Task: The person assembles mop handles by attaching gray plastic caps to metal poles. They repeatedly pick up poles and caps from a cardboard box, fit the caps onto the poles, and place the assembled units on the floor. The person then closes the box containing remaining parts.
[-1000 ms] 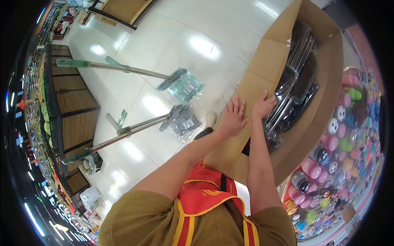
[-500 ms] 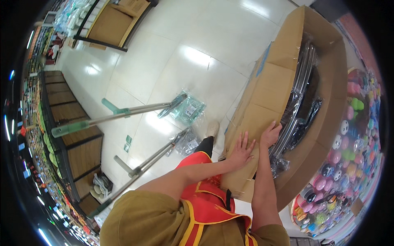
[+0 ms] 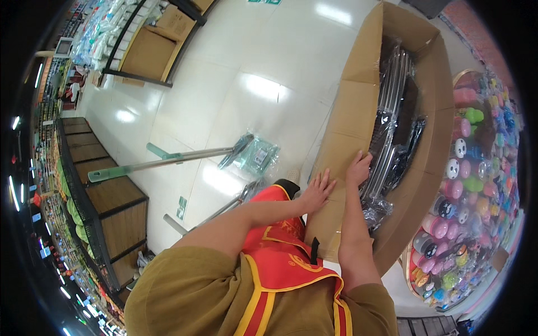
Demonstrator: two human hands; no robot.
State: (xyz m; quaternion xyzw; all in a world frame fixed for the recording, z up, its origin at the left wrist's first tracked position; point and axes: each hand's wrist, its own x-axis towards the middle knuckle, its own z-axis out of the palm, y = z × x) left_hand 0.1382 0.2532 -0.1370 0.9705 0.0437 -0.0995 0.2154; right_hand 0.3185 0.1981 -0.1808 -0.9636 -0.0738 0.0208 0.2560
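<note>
A long, tall cardboard box (image 3: 346,131) stands open-topped to the right in front of me. My left hand (image 3: 318,192) lies flat against its near left wall, fingers spread. My right hand (image 3: 360,168) is curled over the top edge of that same wall, gripping it. Inside are several metal poles (image 3: 392,98) and dark parts in clear plastic wrap (image 3: 412,148). On the floor to my left lies a mop-like tool with a metal pole (image 3: 199,154), a green grip and a plastic-wrapped green head (image 3: 258,158). My arm partly covers a second similar pole (image 3: 216,213).
A bin of colourful plastic toys (image 3: 448,224) stands close along the box's right side. At left is a wooden-panelled produce stand (image 3: 120,224). Another shelf unit (image 3: 148,53) stands at the far left. Glossy white floor tiles (image 3: 218,95) lie between.
The box and the toy bin appear farther left in the view, and the second pole is more covered by my arm. Both hands keep their contact with the box wall.
</note>
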